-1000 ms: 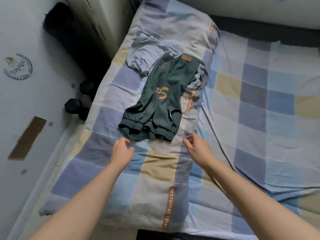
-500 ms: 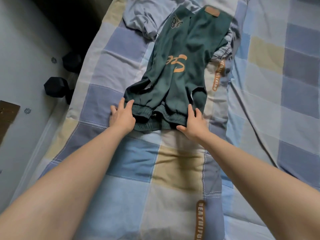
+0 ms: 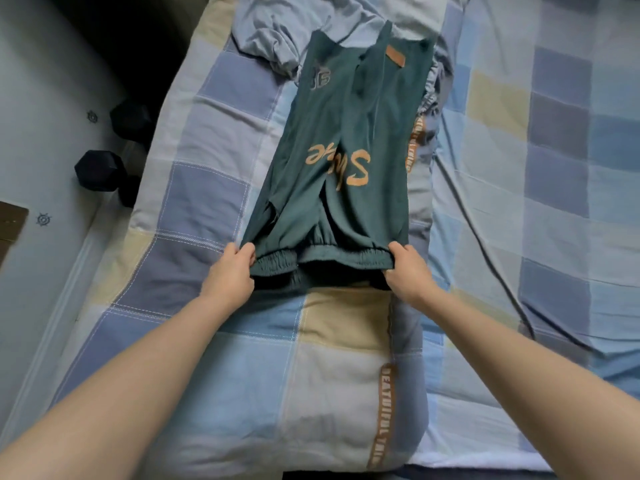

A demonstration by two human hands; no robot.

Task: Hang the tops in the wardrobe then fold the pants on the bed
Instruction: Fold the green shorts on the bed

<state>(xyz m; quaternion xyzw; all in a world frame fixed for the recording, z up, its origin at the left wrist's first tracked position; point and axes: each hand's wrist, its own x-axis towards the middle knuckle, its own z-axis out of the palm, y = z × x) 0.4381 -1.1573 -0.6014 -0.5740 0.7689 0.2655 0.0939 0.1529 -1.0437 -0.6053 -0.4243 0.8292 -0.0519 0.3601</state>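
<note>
**Both hands on the cuffed hem of the green pants, bed**

Left hand (image 3: pixel 230 271): fingers curled over the near left corner of the green pants (image 3: pixel 346 140), thumb on top of the elastic cuff, cloth pinched between them. Right hand (image 3: pixel 407 271): same grip on the near right corner, fingers wrapped round the gathered cuff. The two hands are level with each other, the hem stretched between them and lifted a little off the bed, with a dark shadow under it.

From the hands toward 12 o'clock: the pants run lengthways away from the person, legs side by side. Orange script lettering sits mid-leg, upside down from where the person stands. A small tan patch (image 3: pixel 396 56) shows near the far end, at about 1 o'clock from the lettering. A faint logo sits on the far left part; it is not readable.

Beneath the far end of the pants, at 11 o'clock, lies a crumpled grey-blue garment (image 3: pixel 273 36), partly covered by them.

All of this rests on a checked quilt (image 3: pixel 332 375) in blue, grey and tan, with orange printed strips. The quilt lies on the bed (image 3: pixel 536 237), which has a checked sheet.

At 9 o'clock of the bed, on the floor (image 3: pixel 38 98): a black dumbbell (image 3: pixel 100 169).
</note>
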